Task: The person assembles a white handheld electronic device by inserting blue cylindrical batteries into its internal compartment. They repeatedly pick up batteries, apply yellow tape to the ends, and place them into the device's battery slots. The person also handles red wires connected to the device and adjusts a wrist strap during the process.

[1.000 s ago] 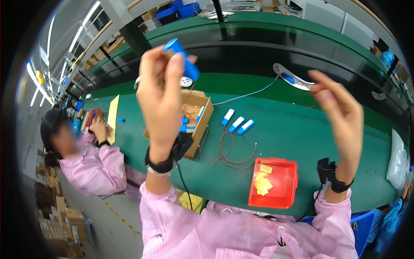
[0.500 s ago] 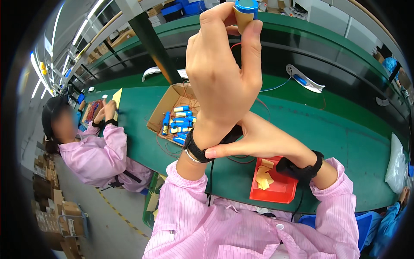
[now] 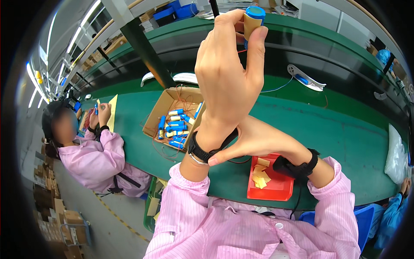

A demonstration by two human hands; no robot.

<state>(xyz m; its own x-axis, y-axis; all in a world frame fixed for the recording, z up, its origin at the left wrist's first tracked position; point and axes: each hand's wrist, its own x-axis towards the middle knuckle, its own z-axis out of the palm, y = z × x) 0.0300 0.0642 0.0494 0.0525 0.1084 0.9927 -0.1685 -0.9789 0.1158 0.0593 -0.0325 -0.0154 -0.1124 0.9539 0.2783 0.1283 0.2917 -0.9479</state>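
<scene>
My left hand is raised high, its fingers and thumb pinching a blue cylindrical battery. A strip of yellow paper lies against the battery's side, and a red wire shows below it. My right hand is clasped round my left wrist at the black wrist strap, thumb in front; its other fingers are hidden behind the wrist. Left of my hands, a cardboard box holds several blue batteries with yellow strips and red wires. Below my right hand, a red tray contains yellow paper pieces.
A co-worker in pink sits at the left of the green table, handling a small blue item. White curved shells lie at the far side, one with a blue battery. A plastic bag sits at the right edge.
My left hand and the battery have shifted slightly down and right in view. More of the cardboard box shows now. My right hand still clasps the wrist. The co-worker's hands have moved.
</scene>
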